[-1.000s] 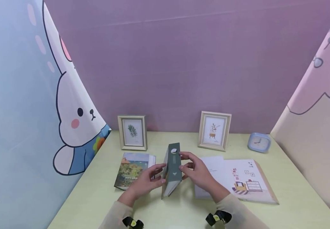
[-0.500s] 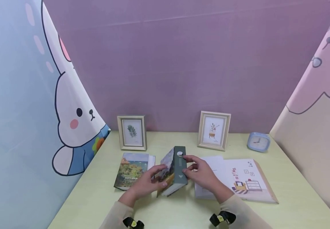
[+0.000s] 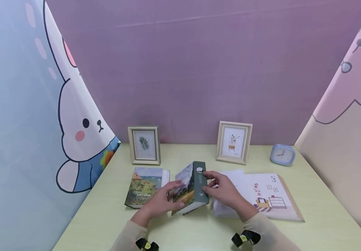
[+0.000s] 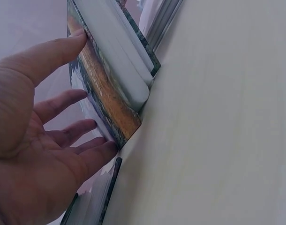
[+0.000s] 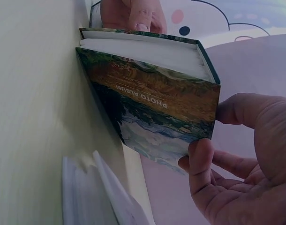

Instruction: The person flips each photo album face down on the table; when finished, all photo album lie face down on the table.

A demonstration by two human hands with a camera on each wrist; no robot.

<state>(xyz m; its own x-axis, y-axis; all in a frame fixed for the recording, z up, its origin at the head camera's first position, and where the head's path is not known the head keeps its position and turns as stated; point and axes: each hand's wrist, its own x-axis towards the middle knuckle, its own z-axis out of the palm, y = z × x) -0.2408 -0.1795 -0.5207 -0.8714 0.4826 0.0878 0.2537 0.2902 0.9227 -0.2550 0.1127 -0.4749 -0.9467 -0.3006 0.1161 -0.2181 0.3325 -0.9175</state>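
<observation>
A thick photo album [image 3: 185, 191] with a painted landscape cover and green spine [image 3: 200, 186] leans on its fore-edge side at mid-table, spine raised. My left hand [image 3: 156, 204] touches its left cover; in the left wrist view the thumb [image 4: 68, 47] and loosely extended fingers lie against that cover [image 4: 110, 89]. My right hand [image 3: 227, 193] grips the spine side. From the right wrist, the right fingers [image 5: 201, 154] reach onto the other cover [image 5: 152, 103], lettered PHOTO ALBUM, while the thumb meets the spine edge. White page blocks show at the album's end.
A second photo album [image 3: 144, 188] lies flat left of the hands. An open picture book [image 3: 281, 205] lies at right, partly behind the right forearm. Two picture frames [image 3: 144, 162] [image 3: 233, 159] and a blue clock [image 3: 282, 154] stand along the back.
The held album has tipped and shifted slightly right, so its left cover now shows more. My right hand has moved right with the spine; the left hand stays against the cover.
</observation>
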